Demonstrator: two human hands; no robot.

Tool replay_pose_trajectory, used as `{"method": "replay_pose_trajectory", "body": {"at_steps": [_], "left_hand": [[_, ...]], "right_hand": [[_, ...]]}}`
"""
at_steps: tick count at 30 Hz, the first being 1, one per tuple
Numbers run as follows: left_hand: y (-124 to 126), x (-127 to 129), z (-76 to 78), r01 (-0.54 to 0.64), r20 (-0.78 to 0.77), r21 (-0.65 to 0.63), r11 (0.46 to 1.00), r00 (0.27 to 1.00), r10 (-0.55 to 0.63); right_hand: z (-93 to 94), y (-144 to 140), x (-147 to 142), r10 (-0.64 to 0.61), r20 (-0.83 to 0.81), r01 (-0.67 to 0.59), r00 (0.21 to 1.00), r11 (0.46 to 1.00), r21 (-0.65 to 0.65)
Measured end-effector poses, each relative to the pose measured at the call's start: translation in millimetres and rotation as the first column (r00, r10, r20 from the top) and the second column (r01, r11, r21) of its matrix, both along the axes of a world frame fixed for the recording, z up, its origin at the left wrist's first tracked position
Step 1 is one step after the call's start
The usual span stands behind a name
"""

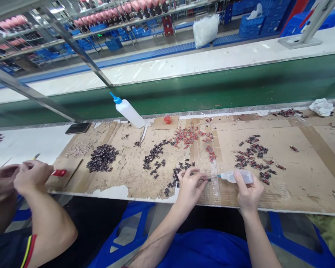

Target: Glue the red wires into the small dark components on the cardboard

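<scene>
My right hand (250,192) is wrapped round a small clear squeeze bottle (228,176), held on its side with its blue tip pointing left. My left hand (192,186) pinches a small black part (209,180) between thumb and forefinger, a short gap from that tip. Under and beside my left hand lies a loose pile of small black parts (171,183). Beyond it are red parts with metal ends (187,136). To the right, near the bottle, is a cluster of joined black and red parts (252,152).
Cardboard (296,178) covers the bench. A white bottle with a blue cap (130,113) leans at the back, near a red cap (168,120) and a phone (78,128). A co-worker's hands (30,175) work at left by another black pile (102,158). Behind runs a green belt (184,93).
</scene>
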State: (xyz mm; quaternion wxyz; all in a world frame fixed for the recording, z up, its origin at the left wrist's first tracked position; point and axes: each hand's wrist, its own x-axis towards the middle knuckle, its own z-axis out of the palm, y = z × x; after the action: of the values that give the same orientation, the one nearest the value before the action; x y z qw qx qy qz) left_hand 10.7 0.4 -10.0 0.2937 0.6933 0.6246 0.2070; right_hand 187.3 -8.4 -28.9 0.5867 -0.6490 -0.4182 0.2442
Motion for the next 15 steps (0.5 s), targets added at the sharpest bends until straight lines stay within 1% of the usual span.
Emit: {"method": "replay_pose_trajectory", "body": {"at_steps": [2, 4, 7, 9, 10, 12, 15], "left_hand": [[6.3, -2.5, 4.1, 0.047, 0.017, -0.018, 0.999, 0.999, -0.047], [17.9, -4.0, 10.8, 0.088, 0.034, -0.004, 0.996, 0.996, -0.088], [43.7, 0.2, 22.2, 0.086, 0.02, 0.084, 0.993, 0.996, -0.088], [62.7, 8.6, 26.9, 0.109, -0.016, 0.131, 0.985, 0.994, -0.108], [71.4, 13.7, 27.7, 0.128, -0.048, 0.142, 0.981, 0.991, -0.123], [84.8, 23.1, 25.9, 0.209, -0.126, 0.12, 0.97, 0.973, -0.194], [91.6, 27.2, 17.6, 0.299, -0.202, 0.074, 0.951, 0.939, -0.279]], "right_hand": [[0.4, 2.4, 3.0, -0.021, -0.078, 0.025, 0.997, 0.998, 0.051], [-0.1, 7.2, 4.1, 0.006, -0.104, 0.005, 0.995, 0.994, 0.109], [-3.0, 18.4, 2.2, 0.035, -0.061, -0.024, 0.997, 0.985, 0.171], [-6.0, 26.6, -0.1, 0.016, -0.015, -0.013, 1.0, 0.987, 0.159], [-7.5, 30.1, -1.0, 0.003, 0.003, -0.003, 1.0, 0.99, 0.142], [-10.2, 35.3, -1.9, -0.012, 0.022, 0.01, 1.0, 0.994, 0.11], [-12.4, 36.8, -1.2, -0.035, 0.03, 0.032, 0.999, 0.996, 0.081]]}}
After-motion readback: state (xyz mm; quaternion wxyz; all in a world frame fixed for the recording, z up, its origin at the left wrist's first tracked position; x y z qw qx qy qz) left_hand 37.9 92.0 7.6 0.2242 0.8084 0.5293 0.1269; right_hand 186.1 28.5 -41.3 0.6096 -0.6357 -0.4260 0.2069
